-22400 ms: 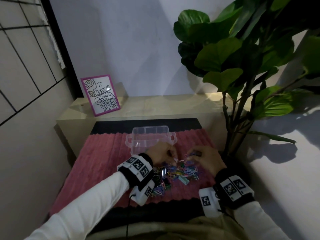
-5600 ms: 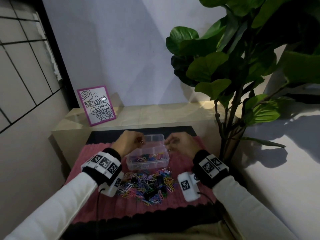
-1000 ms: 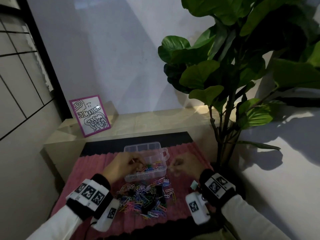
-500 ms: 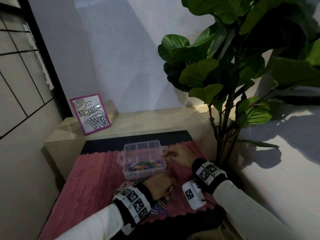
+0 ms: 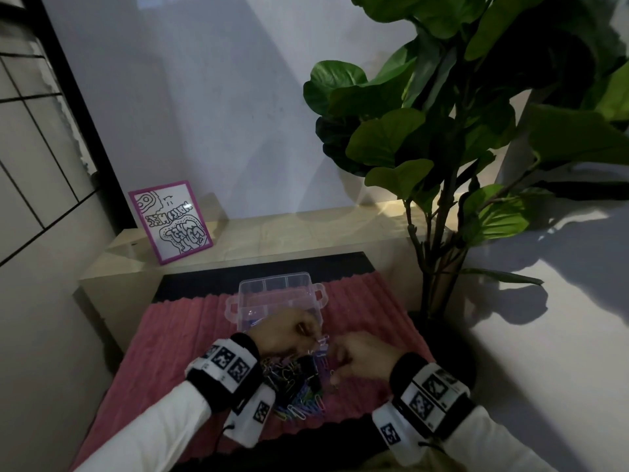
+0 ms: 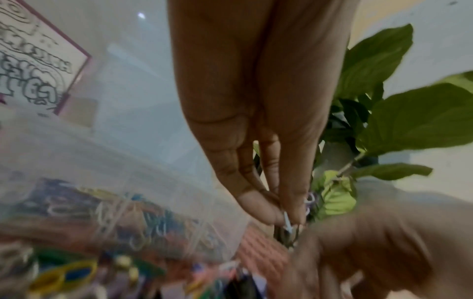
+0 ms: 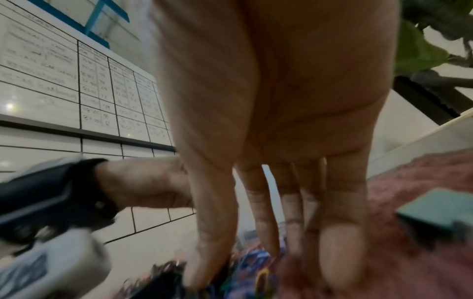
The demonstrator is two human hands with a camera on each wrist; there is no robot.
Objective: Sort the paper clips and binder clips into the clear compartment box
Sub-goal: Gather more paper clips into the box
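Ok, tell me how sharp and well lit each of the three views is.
Head view: dim, hard plant shadows on the right wall, clip pile murky. Left wrist view: fingertips pinching a paper clip are sharp, the clear compartment box is smeared. Right wrist view: brighter, the hand fairly sharp, edges motion-blurred.

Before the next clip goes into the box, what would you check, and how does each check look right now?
1. Box open on top: ok.
2. Left hand has a grip on a clip: ok, pinched between thumb and fingertip.
3. Only one clip held: not ok, a purple one dangles alongside.
4. Right hand free to help: ok, fingers straight over the pile.
5. Correct compartment chosen: cannot tell, hands hide the front of the box.
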